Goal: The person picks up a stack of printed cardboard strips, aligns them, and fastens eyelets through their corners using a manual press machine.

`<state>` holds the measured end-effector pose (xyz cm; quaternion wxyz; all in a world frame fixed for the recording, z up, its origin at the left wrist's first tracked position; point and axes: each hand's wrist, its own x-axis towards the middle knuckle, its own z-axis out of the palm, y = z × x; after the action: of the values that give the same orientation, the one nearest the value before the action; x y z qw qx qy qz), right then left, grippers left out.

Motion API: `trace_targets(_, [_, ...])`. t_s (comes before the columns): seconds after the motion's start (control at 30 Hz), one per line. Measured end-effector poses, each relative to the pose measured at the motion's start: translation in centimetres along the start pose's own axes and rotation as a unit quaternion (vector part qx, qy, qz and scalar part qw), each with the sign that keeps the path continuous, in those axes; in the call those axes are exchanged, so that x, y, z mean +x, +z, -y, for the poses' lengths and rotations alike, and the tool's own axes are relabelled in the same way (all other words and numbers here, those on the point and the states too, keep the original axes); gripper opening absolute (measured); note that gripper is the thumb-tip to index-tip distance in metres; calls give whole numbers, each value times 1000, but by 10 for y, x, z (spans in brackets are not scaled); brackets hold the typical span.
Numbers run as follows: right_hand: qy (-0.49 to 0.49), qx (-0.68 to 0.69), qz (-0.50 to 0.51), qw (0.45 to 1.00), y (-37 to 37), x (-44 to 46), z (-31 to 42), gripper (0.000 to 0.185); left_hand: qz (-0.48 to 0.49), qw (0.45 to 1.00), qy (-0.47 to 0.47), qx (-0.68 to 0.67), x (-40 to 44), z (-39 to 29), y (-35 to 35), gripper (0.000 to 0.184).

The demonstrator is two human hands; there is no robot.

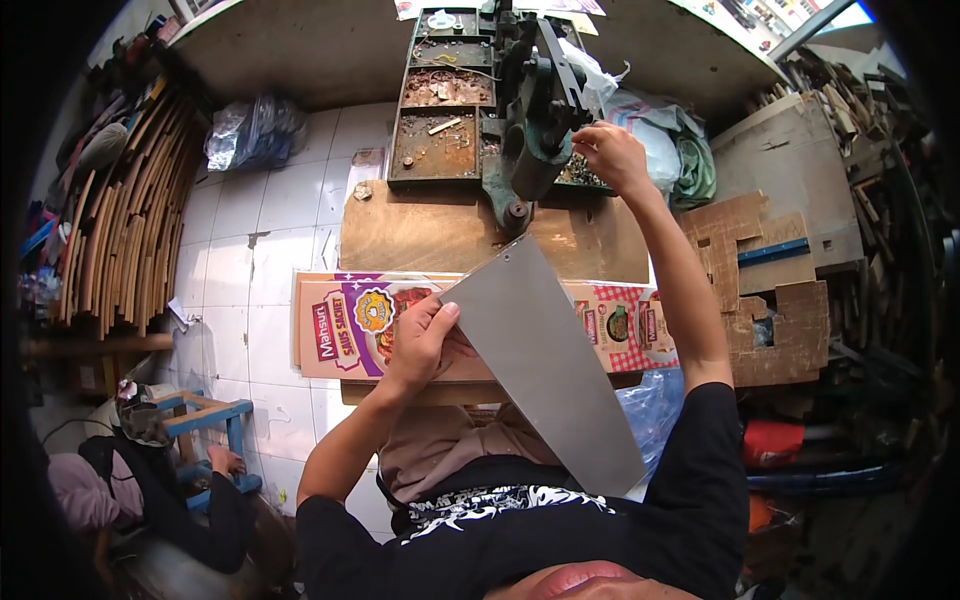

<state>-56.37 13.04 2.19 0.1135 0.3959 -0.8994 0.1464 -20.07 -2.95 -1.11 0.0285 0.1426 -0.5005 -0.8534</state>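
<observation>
My left hand (422, 338) grips the left edge of a flat grey sheet (550, 360), thumb on top. The sheet slants from a cast-metal hand press (530, 150) down toward my lap, and a small round fitting (507, 258) shows at its upper corner. That corner lies just in front of the press's lower end; contact between them cannot be made out. My right hand (610, 155) is raised beside the press, over the right-hand tray of small parts (580, 172). Its fingertips are pinched together, and whatever they hold is too small to name.
Under the sheet lie printed cardboard panels (345, 325) on a wooden bench (400, 235). A divided metal parts tray (435, 150) stands left of the press. Stacked wooden strips (130, 220) line the left side. Another person's hand (226, 460) is near a blue stool (205, 415).
</observation>
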Motion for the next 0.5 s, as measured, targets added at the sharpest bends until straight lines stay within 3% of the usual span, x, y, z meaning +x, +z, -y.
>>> trace_targets(0.13, [-8,-85,50,995,0,8,5,14,0,999,15,29,1,5,-3,30])
trace_targets(0.33, [-20,-86,47,995,4,11,5,15,-12,1000,4,21,-1,2,0,34])
trace_targets(0.47, [17,-20,-9,1000,2,4,13,19,-12,1000,6,17,-1,2,0,36])
trace_targets(0.5, [45,58,-17,997,3,2,14,18,-13,1000,7,18,-1,2,1,36])
